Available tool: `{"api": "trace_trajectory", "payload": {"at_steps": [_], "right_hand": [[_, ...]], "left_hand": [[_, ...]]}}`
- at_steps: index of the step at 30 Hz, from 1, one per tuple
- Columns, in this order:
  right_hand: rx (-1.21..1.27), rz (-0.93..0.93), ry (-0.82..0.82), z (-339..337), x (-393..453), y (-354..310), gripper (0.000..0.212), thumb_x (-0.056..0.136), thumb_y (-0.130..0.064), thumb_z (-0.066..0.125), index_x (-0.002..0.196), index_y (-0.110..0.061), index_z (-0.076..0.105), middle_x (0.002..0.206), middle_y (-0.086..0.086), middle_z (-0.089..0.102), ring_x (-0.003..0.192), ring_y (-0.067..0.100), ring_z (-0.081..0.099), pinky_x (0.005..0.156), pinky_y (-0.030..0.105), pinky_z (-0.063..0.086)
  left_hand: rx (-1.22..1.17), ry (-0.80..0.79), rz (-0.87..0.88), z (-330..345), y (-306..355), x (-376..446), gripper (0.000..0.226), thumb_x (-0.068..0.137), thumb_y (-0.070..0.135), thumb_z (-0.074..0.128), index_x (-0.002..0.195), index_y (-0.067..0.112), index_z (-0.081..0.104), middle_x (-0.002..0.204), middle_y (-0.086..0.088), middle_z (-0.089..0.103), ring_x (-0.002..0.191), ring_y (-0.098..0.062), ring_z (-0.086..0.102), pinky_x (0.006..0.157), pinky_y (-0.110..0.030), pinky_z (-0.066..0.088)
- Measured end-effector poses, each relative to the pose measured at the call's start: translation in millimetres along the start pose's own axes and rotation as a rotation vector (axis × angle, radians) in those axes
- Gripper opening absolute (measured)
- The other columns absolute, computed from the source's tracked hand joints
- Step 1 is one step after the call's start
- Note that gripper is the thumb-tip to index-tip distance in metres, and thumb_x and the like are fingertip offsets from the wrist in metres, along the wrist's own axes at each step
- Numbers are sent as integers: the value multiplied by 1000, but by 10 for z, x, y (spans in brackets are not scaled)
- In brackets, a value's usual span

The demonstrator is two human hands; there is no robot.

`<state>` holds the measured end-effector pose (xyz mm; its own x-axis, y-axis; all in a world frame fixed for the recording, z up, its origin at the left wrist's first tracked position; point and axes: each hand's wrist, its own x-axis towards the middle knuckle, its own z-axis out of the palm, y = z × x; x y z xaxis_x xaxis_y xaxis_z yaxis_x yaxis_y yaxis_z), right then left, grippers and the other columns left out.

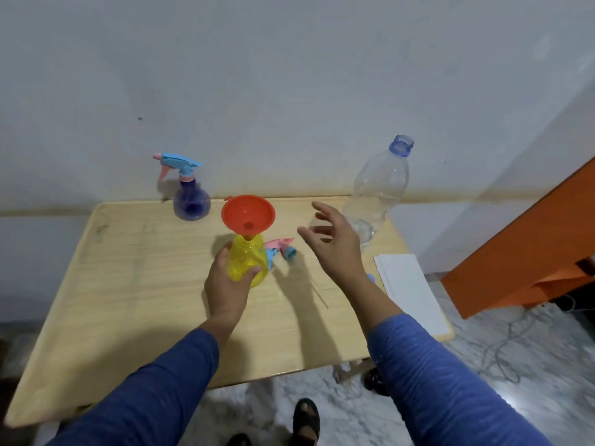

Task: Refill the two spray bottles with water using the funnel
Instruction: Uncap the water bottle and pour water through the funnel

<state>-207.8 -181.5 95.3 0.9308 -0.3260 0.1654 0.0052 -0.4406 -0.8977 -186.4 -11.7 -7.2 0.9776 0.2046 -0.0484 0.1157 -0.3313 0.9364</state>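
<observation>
My left hand (230, 281) grips the yellow plastic spray bottle (247, 260) mid-table, red plastic funnel (248, 214) seated in its neck. My right hand (333, 241) hovers, fingers spread, holding nothing, near the clear uncapped water bottle (375, 191). A careless grab could topple that bottle.

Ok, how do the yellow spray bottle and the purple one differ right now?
The yellow spray bottle has its head off and the red funnel in its neck; the purple spray bottle keeps its blue-pink head on. The left hand grips the yellow one; the purple stands untouched by the wall. Both stand upright on the table.
</observation>
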Motion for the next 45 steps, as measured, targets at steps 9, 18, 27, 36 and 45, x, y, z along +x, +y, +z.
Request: {"api": "trace_trajectory", "payload": {"at_steps": [9, 18, 27, 36, 45], "right_hand": [[41, -120, -266, 476, 76, -40, 50, 73, -15, 78, 120, -21, 62, 127, 4, 57, 107, 13, 59, 88, 13, 47], [14, -157, -177, 493, 167, -72, 29, 73, -12, 77, 102, -15, 72, 114, 4, 66, 101, 13, 61, 84, 13, 48], [46, -149, -163, 422, 190, -135, 30, 76, -13, 75, 105, -14, 71, 110, 0, 64, 94, 10, 63, 82, 14, 51], [36, -138, -185, 400, 223, -187, 31, 76, -16, 74, 107, -16, 70, 117, 6, 65, 97, 10, 63, 81, 13, 51], [-19, -191, -224, 397, 232, -207, 26, 81, -17, 70, 107, -16, 70, 119, 7, 64, 104, 16, 60, 82, 18, 52]], "left_hand": [[-17, -28, 3, -79, 59, 56, 59, 72, 26, 78, 125, 22, 52, 114, 1, 62, 102, -12, 54, 83, -21, 36], [-27, -30, 4, -52, 18, 82, 59, 70, 30, 79, 122, 28, 51, 111, 4, 62, 100, -12, 54, 82, -24, 40], [-27, -41, 29, -48, -29, 95, 61, 71, 33, 79, 124, 32, 50, 116, 4, 61, 105, -15, 54, 87, -29, 45], [-42, -46, 19, -46, -19, 95, 61, 71, 32, 78, 125, 31, 49, 116, 8, 59, 103, -10, 51, 83, -24, 39], [-40, -51, 17, -41, -39, 109, 62, 71, 33, 78, 125, 32, 48, 119, 5, 59, 108, -14, 52, 84, -26, 40]]}}
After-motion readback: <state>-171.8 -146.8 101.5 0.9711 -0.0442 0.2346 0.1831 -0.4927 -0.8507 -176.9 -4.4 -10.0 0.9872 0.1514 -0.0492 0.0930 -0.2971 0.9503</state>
